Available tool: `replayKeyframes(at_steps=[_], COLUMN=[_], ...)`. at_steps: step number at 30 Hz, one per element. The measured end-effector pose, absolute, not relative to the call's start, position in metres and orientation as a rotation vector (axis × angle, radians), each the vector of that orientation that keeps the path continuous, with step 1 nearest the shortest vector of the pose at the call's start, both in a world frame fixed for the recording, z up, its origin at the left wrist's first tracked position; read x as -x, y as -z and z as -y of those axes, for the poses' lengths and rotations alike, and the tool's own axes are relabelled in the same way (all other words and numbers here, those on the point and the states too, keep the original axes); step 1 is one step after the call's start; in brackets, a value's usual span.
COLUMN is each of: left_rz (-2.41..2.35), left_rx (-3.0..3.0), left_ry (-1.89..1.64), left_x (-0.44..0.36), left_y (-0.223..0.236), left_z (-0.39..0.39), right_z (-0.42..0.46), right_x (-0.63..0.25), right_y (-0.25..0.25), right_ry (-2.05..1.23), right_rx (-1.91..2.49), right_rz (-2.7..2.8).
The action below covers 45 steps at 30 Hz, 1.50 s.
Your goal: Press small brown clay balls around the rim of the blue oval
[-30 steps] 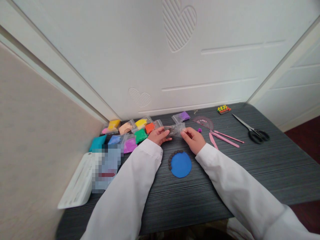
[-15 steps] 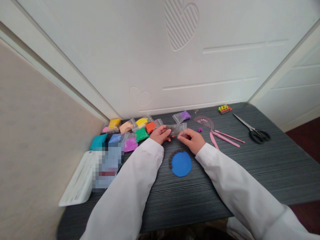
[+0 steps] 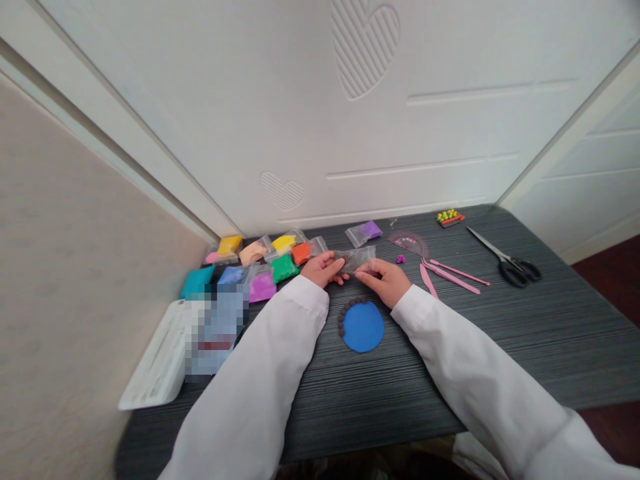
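Between my hands is a clear zip bag (image 3: 361, 256) with something dark in its left end. My left hand (image 3: 324, 269) is closed on that dark end, thumb on top. At the bag's lower right edge, my right hand (image 3: 384, 279) pinches the plastic between thumb and fingers. Just below both hands lies a flat blue clay disc (image 3: 363, 327). A row of small dark clay balls (image 3: 344, 313) runs along its upper left rim.
Several bags of coloured clay, such as the green one (image 3: 283, 267), lie left. A purple clay bag (image 3: 369, 231) sits behind my hands. Rightward are a protractor (image 3: 409, 243), pink modelling tools (image 3: 453, 277), scissors (image 3: 510, 263) and a yellow-red piece (image 3: 450, 218). A white tray (image 3: 155, 363) is far left.
My right hand has shifted from the bag's upper right end to its lower edge. The bag now lies flatter and straighter. My left hand has kept hold of it.
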<state>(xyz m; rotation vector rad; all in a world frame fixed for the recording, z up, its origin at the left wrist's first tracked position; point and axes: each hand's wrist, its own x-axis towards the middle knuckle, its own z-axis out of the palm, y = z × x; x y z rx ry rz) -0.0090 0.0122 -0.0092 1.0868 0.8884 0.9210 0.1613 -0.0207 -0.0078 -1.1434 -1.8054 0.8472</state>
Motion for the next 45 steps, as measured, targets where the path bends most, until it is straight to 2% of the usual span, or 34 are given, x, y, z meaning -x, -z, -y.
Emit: replayKeyframes(at_steps=[14,31,45], left_rz=[-0.9,-0.883,-0.951], left_rx=[-1.119,-1.26,-1.264], left_ry=[-1.009,-0.894,-0.818], left_x=[0.012,0.014,0.011], left_y=[0.013,0.014,0.008], left_z=[-0.015,-0.014,-0.012], right_z=[0.02,0.011,0.013], right_x=[-0.165,-0.173,-0.171], right_y=[0.003,0.013,0.014], right_ry=[-1.003,-1.121,-0.887], right_rx=[1.078,1.104,1.101], right_rz=[1.644,1.547,1.842])
